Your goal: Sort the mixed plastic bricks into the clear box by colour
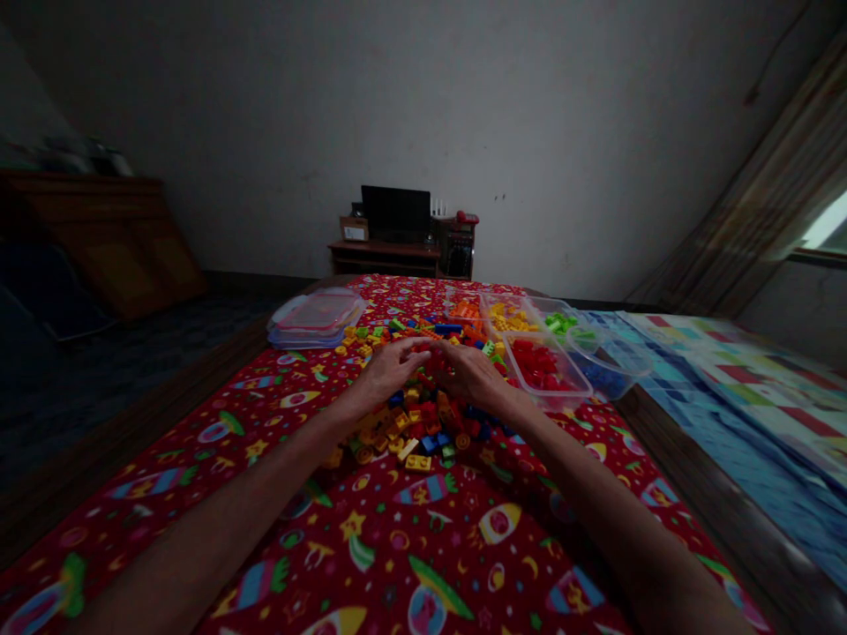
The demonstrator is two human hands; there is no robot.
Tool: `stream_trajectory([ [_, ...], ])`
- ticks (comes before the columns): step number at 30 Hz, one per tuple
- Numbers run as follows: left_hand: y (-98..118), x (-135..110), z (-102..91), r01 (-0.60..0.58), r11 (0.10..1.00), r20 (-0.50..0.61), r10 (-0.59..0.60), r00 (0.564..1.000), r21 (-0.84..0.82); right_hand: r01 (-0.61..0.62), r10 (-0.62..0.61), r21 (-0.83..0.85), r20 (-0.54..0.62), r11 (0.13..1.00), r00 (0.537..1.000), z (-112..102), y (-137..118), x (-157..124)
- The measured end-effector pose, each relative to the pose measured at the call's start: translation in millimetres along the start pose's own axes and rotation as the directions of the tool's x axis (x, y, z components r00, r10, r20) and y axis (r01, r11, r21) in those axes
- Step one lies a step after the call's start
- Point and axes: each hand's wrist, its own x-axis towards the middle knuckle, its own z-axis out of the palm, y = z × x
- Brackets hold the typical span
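Observation:
A heap of toy building bricks point(397, 428) in yellow, red, blue, green and orange lies on a red patterned cloth point(423, 529). My left hand point(390, 369) is over the heap, palm turned inward, its thumb and forefinger apart. Facing it, my right hand point(468, 372) bends its fingers down toward the bricks. The fingertips of both hands nearly meet, with dark red showing between them. Whether that red is held or belongs to the heap, I cannot tell. Beside my right hand stands a clear plastic box point(552, 375) with red bricks in it.
More clear boxes hold orange bricks point(465, 310), yellow bricks point(513, 317), green bricks point(561, 324) and blue bricks point(602, 375) at the right. Stacked lids point(316, 317) lie at the left. A bed point(741, 379) adjoins the table on the right; a monitor point(395, 212) stands behind.

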Motion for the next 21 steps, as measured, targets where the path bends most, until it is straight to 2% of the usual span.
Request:
stream_trajectory([
  [3,-5.9,-0.4,-2.3,-0.113,0.986,-0.003,0.114,0.993,0.124,-0.046,0.045,-0.011,-0.052,0.999,0.998,-7.1,7.0,-2.2],
  [5,-13.7,-2.0,-0.6,-0.217,0.948,0.043,0.213,0.976,0.233,-0.091,0.09,-0.012,-0.1,0.996,0.991,-13.8,12.3,-2.2],
  [8,-28.1,-5.2,7.6,-0.412,0.849,0.207,0.361,0.909,0.332,-0.173,0.172,0.002,-0.122,0.985,0.977,-22.3,18.5,-0.2],
  [10,-35.3,-7.0,13.7,-0.483,0.791,0.279,0.401,0.873,0.374,-0.223,0.223,0.01,-0.108,0.975,0.969,-25.3,19.9,1.3],
  [14,-40.4,-9.6,17.4,-0.506,0.739,0.314,0.401,0.861,0.445,-0.242,0.24,-0.016,-0.057,0.97,0.969,-24.5,17.1,2.3],
  [21,-37.4,-12.9,11.5,-0.415,0.797,0.197,0.365,0.91,0.439,-0.223,0.225,-0.061,0.022,0.973,0.974,-19.3,10.2,0.4],
])
